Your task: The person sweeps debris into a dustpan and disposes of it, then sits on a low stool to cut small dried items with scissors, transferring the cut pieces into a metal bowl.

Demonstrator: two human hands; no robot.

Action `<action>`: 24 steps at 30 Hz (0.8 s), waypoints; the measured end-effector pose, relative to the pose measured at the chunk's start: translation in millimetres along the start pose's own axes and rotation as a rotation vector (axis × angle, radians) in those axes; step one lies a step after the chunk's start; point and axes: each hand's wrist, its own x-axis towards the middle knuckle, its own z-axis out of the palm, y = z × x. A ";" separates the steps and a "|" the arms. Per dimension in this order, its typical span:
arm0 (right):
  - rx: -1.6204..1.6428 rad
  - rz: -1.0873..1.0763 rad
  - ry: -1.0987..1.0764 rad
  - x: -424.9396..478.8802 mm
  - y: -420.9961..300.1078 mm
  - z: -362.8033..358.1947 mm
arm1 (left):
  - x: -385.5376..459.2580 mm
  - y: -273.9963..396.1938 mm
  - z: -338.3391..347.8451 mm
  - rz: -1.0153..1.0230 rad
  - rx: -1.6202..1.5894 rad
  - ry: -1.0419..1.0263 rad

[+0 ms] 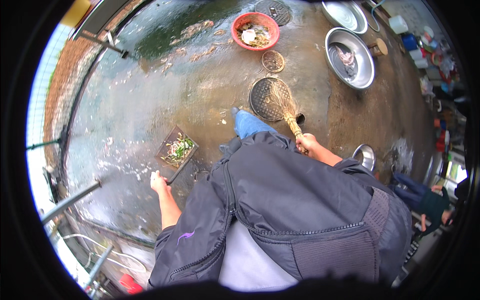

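My left hand (160, 181) grips the handle of a dustpan (176, 170), which holds green and pale plant scraps (179, 149). In my right hand (308, 142) is a short straw broom (289, 112), its bristles spread over a round dark manhole cover (264, 99). Beside the broom's bound part there is a small hole (300, 119) in the wet concrete floor (187, 101). A red plastic basin (234, 33) farther ahead contains scraps and something white.
Two large metal basins lie at the upper right; the nearer metal basin (369, 73) has a pale, fleshy-looking item in it. By it stands a small wooden stool (381, 46). A smaller metal bowl (364, 156) is at right. Another person (431, 200) is at the far right. Metal poles (71, 202) jut in at left.
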 end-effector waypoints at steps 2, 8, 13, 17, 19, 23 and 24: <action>0.086 0.069 0.025 1.5 -6.9 9.7 | 28.8 33.8 18.2 0.027 0.026 -0.025; 0.352 0.199 0.090 32.7 -47.7 52.5 | 96.9 146.8 76.3 0.066 0.030 -0.047; 0.572 0.251 0.099 76.2 -119.2 78.5 | 112.5 228.6 132.3 0.121 0.021 -0.092; 0.756 0.349 0.064 93.8 -188.6 85.3 | 151.4 272.4 177.2 0.143 0.073 -0.131; 0.800 0.311 0.040 104.0 -215.8 79.8 | 157.8 290.8 225.9 0.148 0.078 -0.138; 0.900 0.294 0.056 124.4 -267.2 74.3 | 178.7 324.1 313.2 0.177 0.134 -0.197; 0.909 0.275 0.071 122.3 -281.8 74.4 | 185.1 333.9 333.4 0.177 0.138 -0.199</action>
